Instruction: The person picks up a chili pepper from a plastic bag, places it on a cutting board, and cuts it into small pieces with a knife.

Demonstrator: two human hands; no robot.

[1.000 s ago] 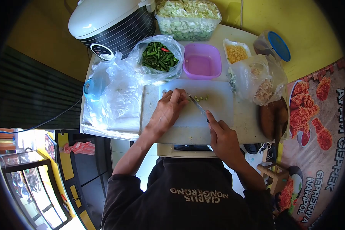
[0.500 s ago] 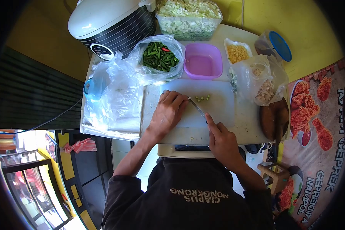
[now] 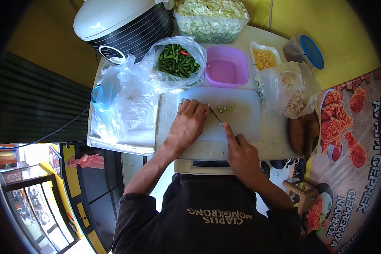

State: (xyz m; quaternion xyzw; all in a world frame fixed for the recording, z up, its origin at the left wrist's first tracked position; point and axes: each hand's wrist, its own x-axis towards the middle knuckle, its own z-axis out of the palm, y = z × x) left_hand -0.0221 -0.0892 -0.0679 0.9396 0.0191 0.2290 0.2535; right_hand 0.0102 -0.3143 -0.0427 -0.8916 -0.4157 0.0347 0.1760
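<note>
My right hand (image 3: 244, 159) is closed round the handle of a knife (image 3: 216, 115), its index finger stretched along the back of the blade. The knife's tip is close beside the bent fingertips of my left hand (image 3: 188, 125). That hand rests on a whitish cutting board (image 3: 244, 126), fingers curled, and whatever they pin down is hidden beneath them. Several small cut green pieces (image 3: 225, 109) lie on the board just right of the blade. Behind the board, green chillies (image 3: 178, 62) with one red one fill an open plastic bag (image 3: 155, 80).
A purple tub (image 3: 227, 82) stands behind the board, near a box of chopped cabbage (image 3: 211, 26) and a rice cooker (image 3: 118, 21). At right are a tray of yellow pieces (image 3: 265, 58), a bag of pale pieces (image 3: 293, 94) and a brown stone mortar (image 3: 299, 137). Clear plastic bags (image 3: 129, 99) lie left.
The knife and my right hand have shifted slightly to the left, and the blade sits closer to my left fingertips. My left hand stays in nearly the same place.
</note>
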